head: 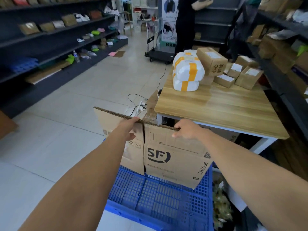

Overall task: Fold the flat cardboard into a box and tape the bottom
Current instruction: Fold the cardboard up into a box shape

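A flat brown cardboard box (173,157) printed with "SF" and "SF EXPRESS" stands upright on edge on a blue plastic pallet (160,195). My left hand (130,126) grips its top edge near the middle, fingers over the far side and thumb on the near face. My right hand (186,129) grips the same top edge further right, fingers curled over it. Old clear tape clings to the top edge between my hands. No tape roll shows.
A wooden table (221,107) stands just right of the cardboard, carrying white taped parcels (187,72) and several small boxes (211,60). A power strip with cables (138,104) lies on the floor behind. Dark shelves line both sides. A person (185,24) stands by a trolley (158,54).
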The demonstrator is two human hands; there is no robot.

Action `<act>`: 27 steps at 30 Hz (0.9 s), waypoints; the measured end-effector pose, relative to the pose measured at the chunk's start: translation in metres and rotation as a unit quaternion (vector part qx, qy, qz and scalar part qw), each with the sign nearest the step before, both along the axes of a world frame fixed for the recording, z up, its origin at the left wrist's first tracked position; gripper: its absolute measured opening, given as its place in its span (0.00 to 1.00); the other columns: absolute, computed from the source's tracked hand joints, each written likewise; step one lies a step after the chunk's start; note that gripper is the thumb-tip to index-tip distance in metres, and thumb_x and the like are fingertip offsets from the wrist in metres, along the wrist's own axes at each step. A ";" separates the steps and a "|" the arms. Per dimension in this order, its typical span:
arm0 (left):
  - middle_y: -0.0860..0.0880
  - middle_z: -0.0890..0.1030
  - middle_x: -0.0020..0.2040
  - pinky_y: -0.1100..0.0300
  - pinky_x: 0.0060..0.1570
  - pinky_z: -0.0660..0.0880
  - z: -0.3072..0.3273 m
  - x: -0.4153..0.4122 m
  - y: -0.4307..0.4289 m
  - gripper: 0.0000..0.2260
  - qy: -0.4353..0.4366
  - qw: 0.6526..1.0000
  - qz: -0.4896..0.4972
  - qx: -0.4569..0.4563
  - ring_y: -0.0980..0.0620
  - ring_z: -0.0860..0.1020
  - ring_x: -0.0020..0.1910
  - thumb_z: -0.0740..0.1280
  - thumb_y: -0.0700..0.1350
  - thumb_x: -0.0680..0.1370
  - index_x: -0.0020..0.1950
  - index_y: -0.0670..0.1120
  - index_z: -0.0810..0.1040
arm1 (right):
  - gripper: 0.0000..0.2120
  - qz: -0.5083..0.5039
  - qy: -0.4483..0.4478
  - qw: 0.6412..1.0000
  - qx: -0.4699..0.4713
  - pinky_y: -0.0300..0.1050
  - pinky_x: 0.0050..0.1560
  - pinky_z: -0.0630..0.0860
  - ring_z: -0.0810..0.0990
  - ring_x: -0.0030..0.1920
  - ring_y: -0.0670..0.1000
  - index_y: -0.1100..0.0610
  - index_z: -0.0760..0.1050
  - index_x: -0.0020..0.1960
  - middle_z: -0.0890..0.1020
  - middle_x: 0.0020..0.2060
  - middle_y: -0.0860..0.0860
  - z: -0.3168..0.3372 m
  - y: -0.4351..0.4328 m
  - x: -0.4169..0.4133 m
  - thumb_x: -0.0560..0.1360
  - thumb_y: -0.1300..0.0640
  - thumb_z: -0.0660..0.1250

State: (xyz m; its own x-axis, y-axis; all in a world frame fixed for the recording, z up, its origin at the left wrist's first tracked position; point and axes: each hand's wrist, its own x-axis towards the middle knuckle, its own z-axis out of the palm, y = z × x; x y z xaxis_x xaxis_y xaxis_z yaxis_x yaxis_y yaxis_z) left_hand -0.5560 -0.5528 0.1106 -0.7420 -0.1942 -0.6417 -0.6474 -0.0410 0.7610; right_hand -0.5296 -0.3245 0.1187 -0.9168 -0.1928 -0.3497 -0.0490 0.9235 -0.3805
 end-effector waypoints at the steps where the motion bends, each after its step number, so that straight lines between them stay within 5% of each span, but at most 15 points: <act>1: 0.40 0.66 0.70 0.48 0.61 0.74 0.002 0.002 0.000 0.29 0.001 1.000 -0.020 -0.006 0.39 0.72 0.64 0.72 0.51 0.74 0.70 0.43 0.66 | 0.24 -0.003 0.002 1.000 -0.005 0.44 0.32 0.53 0.57 0.28 0.50 0.56 0.57 0.30 0.58 0.28 0.51 0.000 -0.001 0.002 0.74 0.54 0.68; 6: 0.40 0.63 0.73 0.47 0.62 0.74 0.012 0.005 -0.001 0.35 0.009 0.996 -0.084 -0.022 0.38 0.70 0.66 0.73 0.52 0.72 0.73 0.43 0.63 | 0.20 -0.045 -0.019 0.998 -0.042 0.44 0.34 0.53 0.59 0.32 0.53 0.62 0.64 0.32 0.61 0.31 0.55 -0.003 -0.004 0.009 0.73 0.54 0.70; 14: 0.40 0.66 0.72 0.48 0.65 0.71 0.020 0.009 -0.002 0.32 0.017 0.994 -0.097 -0.039 0.41 0.67 0.70 0.72 0.46 0.74 0.72 0.39 0.60 | 0.20 -0.090 -0.059 0.992 -0.065 0.37 0.31 0.56 0.60 0.29 0.45 0.52 0.63 0.30 0.63 0.28 0.46 -0.003 -0.012 0.027 0.73 0.54 0.71; 16: 0.40 0.64 0.73 0.46 0.67 0.68 0.018 0.011 -0.002 0.32 0.008 0.994 -0.103 -0.028 0.41 0.65 0.71 0.72 0.44 0.74 0.72 0.39 0.60 | 0.08 -0.108 -0.077 0.989 -0.058 0.35 0.37 0.65 0.70 0.38 0.46 0.56 0.76 0.43 0.76 0.41 0.50 -0.008 -0.011 0.030 0.73 0.52 0.71; 18: 0.40 0.66 0.71 0.45 0.66 0.69 0.019 0.014 -0.004 0.30 0.007 0.995 -0.100 -0.027 0.40 0.67 0.69 0.72 0.43 0.74 0.70 0.39 0.61 | 0.25 -0.103 -0.095 0.989 -0.051 0.39 0.51 0.69 0.75 0.52 0.50 0.60 0.75 0.64 0.77 0.60 0.54 -0.006 -0.013 0.036 0.72 0.48 0.71; 19: 0.41 0.68 0.69 0.45 0.64 0.70 0.019 0.014 -0.006 0.28 0.008 0.995 -0.099 -0.027 0.40 0.69 0.68 0.73 0.42 0.73 0.67 0.38 0.62 | 0.28 -0.109 -0.105 0.987 -0.049 0.41 0.55 0.69 0.76 0.57 0.52 0.60 0.73 0.67 0.76 0.62 0.53 -0.006 -0.015 0.037 0.72 0.46 0.71; 22: 0.41 0.71 0.63 0.45 0.63 0.72 0.020 0.017 -0.009 0.22 0.013 0.995 -0.092 -0.029 0.40 0.71 0.65 0.72 0.41 0.73 0.62 0.38 0.66 | 0.22 -0.110 -0.123 0.984 -0.064 0.44 0.50 0.68 0.78 0.48 0.50 0.56 0.79 0.52 0.80 0.47 0.50 -0.007 -0.019 0.038 0.71 0.38 0.68; 25: 0.41 0.72 0.64 0.47 0.61 0.73 0.013 0.017 -0.013 0.25 0.012 0.995 -0.099 -0.029 0.40 0.72 0.62 0.73 0.42 0.73 0.64 0.39 0.66 | 0.20 -0.135 -0.130 0.979 -0.073 0.43 0.49 0.65 0.69 0.39 0.44 0.50 0.71 0.44 0.68 0.36 0.41 -0.008 -0.026 0.041 0.70 0.33 0.64; 27: 0.41 0.72 0.63 0.47 0.64 0.71 0.012 0.021 -0.015 0.19 0.013 0.994 -0.107 -0.025 0.41 0.72 0.64 0.70 0.41 0.75 0.61 0.38 0.67 | 0.24 -0.144 -0.120 0.980 -0.072 0.43 0.43 0.63 0.68 0.38 0.47 0.52 0.69 0.40 0.67 0.34 0.45 -0.007 -0.031 0.045 0.70 0.30 0.61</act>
State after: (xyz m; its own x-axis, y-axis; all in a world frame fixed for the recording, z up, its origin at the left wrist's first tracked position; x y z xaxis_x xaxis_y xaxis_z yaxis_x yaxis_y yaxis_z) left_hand -0.5354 -0.5682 0.1229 -0.7856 -0.0608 -0.6158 -0.6178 0.1332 0.7750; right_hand -0.4850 -0.3550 0.1117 -0.8355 -0.0013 -0.5496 0.3120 0.8221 -0.4763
